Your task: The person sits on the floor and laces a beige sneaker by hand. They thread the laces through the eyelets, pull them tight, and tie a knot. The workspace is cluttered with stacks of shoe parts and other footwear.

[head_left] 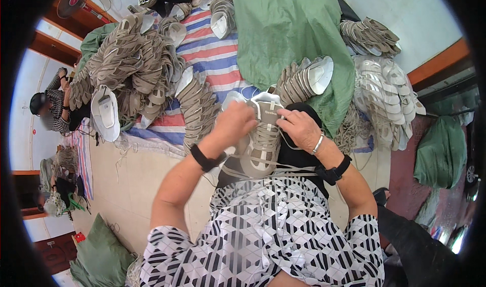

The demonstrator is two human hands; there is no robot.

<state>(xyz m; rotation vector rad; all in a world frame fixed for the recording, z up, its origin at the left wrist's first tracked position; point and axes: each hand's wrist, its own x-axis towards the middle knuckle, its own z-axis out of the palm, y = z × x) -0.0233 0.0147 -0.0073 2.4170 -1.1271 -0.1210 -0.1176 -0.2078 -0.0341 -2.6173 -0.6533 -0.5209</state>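
Observation:
A beige and grey shoe upper (264,146) lies on my lap, its toe toward me and its white-lined opening facing away. Pale laces (263,135) run through its eyelets, and long lace ends trail across my thighs. At the left of the opening is my left hand (237,122), slightly smeared, fingers curled together; whatever they pinch is hidden. My right hand (302,129) has thumb and forefinger closed at the upper's right edge, beside the tongue. Another pale upper (233,98) shows partly behind my left hand.
Stacked uppers (197,115) stand ahead on a striped sheet (217,59), beside a large heap (121,59). A green cloth (288,23) carries another stack (304,79). More uppers (382,94) are piled at right. Other people (53,102) sit at left; a green sack (104,251) lies lower left.

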